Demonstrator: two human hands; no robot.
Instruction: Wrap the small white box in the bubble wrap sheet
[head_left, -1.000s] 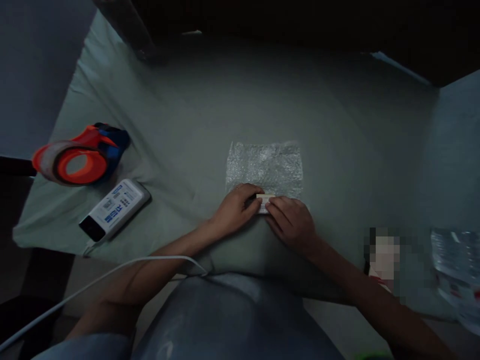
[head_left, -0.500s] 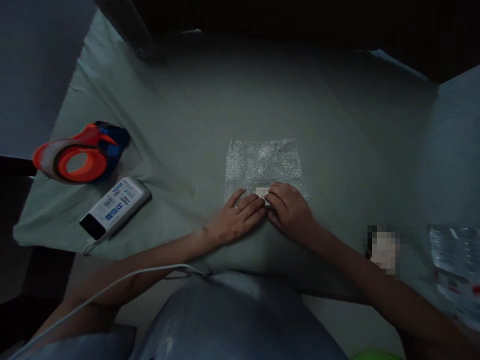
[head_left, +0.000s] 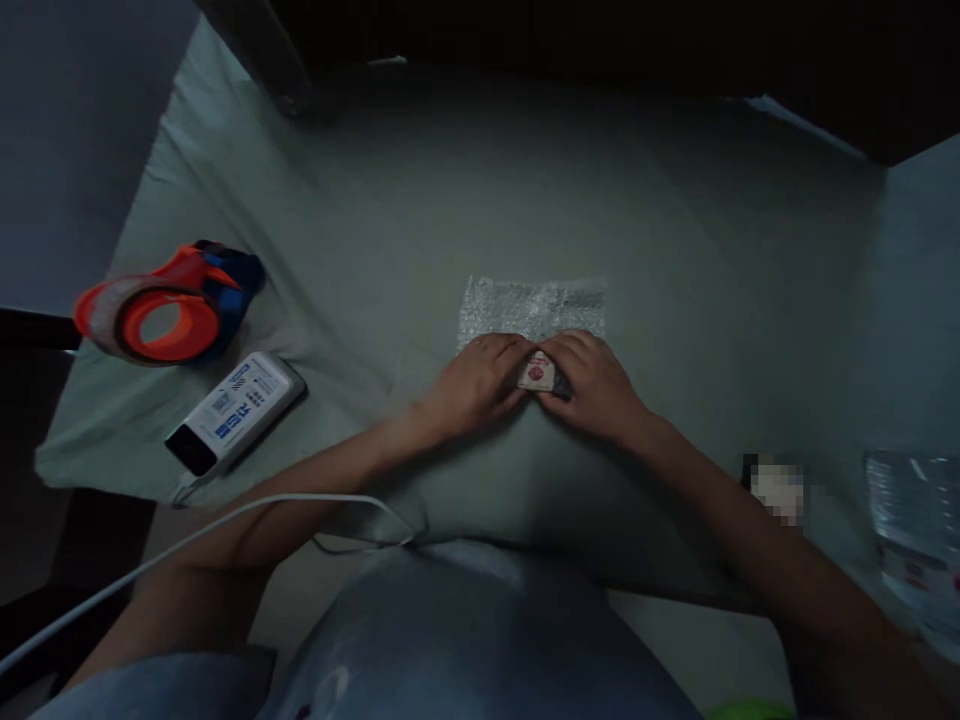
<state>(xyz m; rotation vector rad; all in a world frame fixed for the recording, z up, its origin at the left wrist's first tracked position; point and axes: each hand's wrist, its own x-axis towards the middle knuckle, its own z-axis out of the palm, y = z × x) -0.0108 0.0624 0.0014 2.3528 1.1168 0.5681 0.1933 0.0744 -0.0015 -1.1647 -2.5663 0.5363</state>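
Tape holder (head_left: 196, 322): at the left of the frame, orange and blue, its round ring to the left and its blue end to the upper right.
Power pack (head_left: 238, 405): just below the tape holder, white, slanting, with its dark end at the lower left.
Left hand (head_left: 484, 380): near the middle, fingers bent and gripping the small block's left side.
Bubble wrap (head_left: 532, 305): in the middle, flat on the green sheet (head_left: 675, 300). The part I see is longer side to side; the hands hide its lower part.
Small block (head_left: 537, 371): between both hands, just below the bubble wrap that shows. Its pale face with a red mark looks up at me. Fingers cover its ends, so I cannot tell its long axis.
Right hand (head_left: 592, 380): fingers curled around the block's right side, thumb low.
Clear plastic item (head_left: 911, 520): far right, ribbed.
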